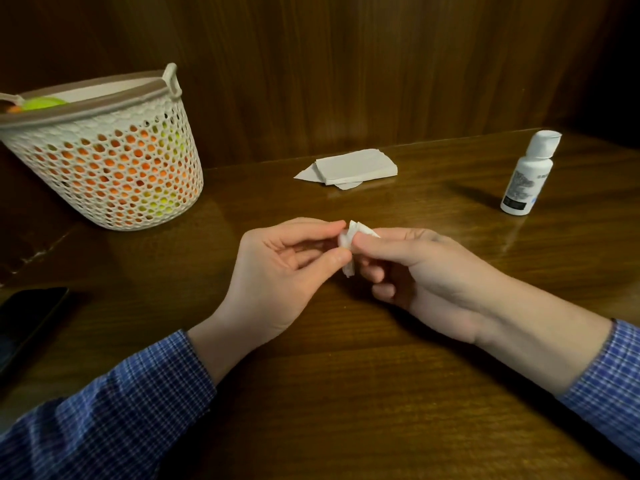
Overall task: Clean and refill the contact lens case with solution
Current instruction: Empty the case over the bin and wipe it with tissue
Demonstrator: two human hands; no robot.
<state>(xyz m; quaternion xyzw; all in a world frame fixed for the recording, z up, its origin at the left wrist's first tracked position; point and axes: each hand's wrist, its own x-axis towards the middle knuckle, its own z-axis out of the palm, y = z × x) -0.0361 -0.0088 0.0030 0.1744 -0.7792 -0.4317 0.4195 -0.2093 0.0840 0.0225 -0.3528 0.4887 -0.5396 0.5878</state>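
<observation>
Tissue wad (349, 245) sits pinched between both hands at centre desk (346, 393) — left hand (277, 271) and right hand (415, 268) fingers clamped on it; case hidden inside, apparently. Solution bottle (528, 174) stands far right — right hand nearer.

A dark wooden counter (346, 393) with a glossy, grained surface is seen across the lower and middle frame. Soft reflections of light are shown on its polish, brightest near the centre and right. Behind it, the upper frame is filled by a wall of vertical brown wood panelling (346, 64), which is lost in deep shadow toward the upper right corner.
</observation>
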